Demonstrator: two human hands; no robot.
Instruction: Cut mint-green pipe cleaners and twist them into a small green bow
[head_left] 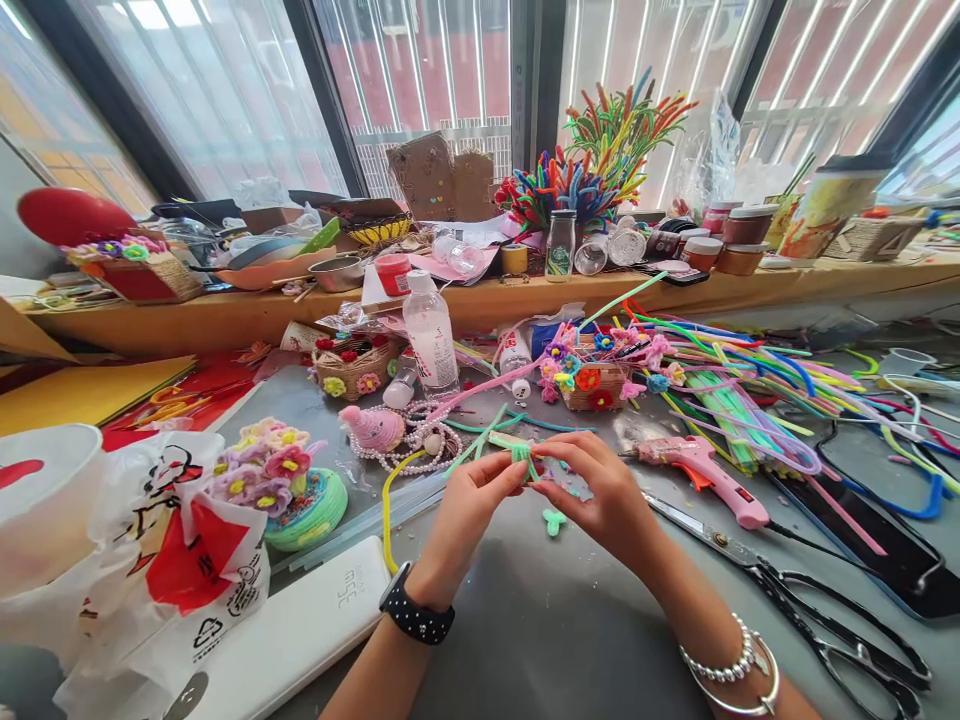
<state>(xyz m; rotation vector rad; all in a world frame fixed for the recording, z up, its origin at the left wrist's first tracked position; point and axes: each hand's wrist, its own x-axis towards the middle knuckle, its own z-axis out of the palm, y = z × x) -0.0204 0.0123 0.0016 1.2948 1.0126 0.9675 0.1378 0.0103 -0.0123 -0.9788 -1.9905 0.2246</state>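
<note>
Both my hands meet over the grey table [540, 620]. My left hand [469, 505] and my right hand [600, 495] pinch a small green pipe-cleaner piece [520, 455] between their fingertips, its fuzzy end twisted into a knot. A long green pipe cleaner [491, 430] runs away from it toward the back. A tiny green shaped piece [553, 520] lies on the table just below my right hand. A black watch sits on my left wrist, silver bracelets on my right.
A pink glue gun [701, 470] and black scissors [810, 600] lie to the right, by a heap of coloured pipe cleaners [750, 380]. Flower baskets [592, 380], a clear bottle [431, 335], a pearl string [412, 445] and a white power bank [300, 625] surround my hands.
</note>
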